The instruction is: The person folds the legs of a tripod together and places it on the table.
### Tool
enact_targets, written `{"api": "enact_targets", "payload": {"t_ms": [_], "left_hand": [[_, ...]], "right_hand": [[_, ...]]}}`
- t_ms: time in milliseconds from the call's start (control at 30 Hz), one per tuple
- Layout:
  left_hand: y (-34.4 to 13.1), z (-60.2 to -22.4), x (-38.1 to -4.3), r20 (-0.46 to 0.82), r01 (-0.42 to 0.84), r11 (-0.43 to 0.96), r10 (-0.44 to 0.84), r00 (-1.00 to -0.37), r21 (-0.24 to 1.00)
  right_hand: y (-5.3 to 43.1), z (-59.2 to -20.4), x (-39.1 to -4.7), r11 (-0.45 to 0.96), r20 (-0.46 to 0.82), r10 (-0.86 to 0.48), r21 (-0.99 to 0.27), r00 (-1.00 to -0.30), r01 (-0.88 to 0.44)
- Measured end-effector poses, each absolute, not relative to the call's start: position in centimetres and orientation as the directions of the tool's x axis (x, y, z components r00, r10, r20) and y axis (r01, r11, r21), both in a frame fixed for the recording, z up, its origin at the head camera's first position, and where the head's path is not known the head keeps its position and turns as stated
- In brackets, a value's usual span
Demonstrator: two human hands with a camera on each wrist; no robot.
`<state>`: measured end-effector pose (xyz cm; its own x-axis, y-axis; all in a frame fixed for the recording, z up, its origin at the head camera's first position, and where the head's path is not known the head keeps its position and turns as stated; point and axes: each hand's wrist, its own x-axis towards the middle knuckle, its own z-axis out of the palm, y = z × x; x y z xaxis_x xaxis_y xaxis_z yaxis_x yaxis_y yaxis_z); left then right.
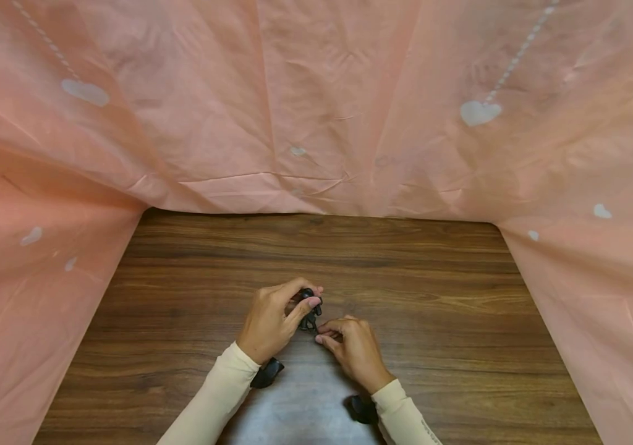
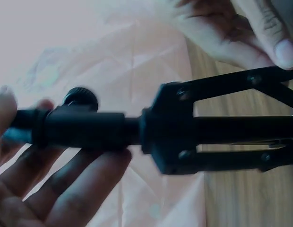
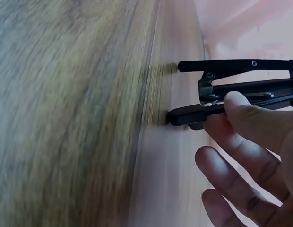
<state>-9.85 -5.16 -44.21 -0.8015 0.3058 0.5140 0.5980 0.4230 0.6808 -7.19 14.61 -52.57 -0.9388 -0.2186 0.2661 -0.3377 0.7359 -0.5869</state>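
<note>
Between the two hands is a small black tripod (image 1: 309,320), its legs pointing down at the table and slightly spread. My left hand (image 1: 274,318) grips the upper tube (image 2: 85,130), close to a ribbed round knob (image 2: 81,98). Below that tube, in the left wrist view, the hinged collar (image 2: 172,130) joins the legs. Thumb and index finger of my right hand (image 1: 356,349) pinch one leg (image 3: 198,113) near its foot, with the other fingers loosely bent beneath. In the right wrist view the feet are close over the wood.
The brown wood-grain table (image 1: 433,278) extends around the hands on every side. Pink cloth (image 1: 316,111) with pale hearts hangs behind it and along both sides. Black wrist-worn devices (image 1: 267,373) sit under both cream sleeves (image 1: 211,395).
</note>
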Motion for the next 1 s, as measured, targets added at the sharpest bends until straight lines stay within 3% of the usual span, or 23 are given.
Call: {"api": "enact_targets", "payload": {"t_ms": [167,433,700,1000], "left_hand": [[-4.3,-44.7,-9.6,0.604,0.640,0.497,0.259,-0.753,0.585],[-3.7,-45.2,-9.5,0.612,0.598,0.512,0.165,-0.773,0.617],[-4.0,-45.5,-9.5,0.593,0.582,0.483,0.151,-0.791,0.654],[-4.5,-45.8,-9.4,0.638,0.573,0.558,0.098,-0.764,0.600]], "right_hand": [[14.4,-52.7,-7.2,0.760,0.292,-0.197,-0.558,-0.936,-0.334],[13.9,-53.0,-7.6,0.767,0.320,-0.176,-0.549,-0.931,-0.333],[13.6,-53.5,-7.5,0.758,0.342,-0.180,-0.550,-0.923,-0.351],[14.5,-53.1,-6.9,0.674,0.311,-0.182,-0.651,-0.933,-0.349]]}}
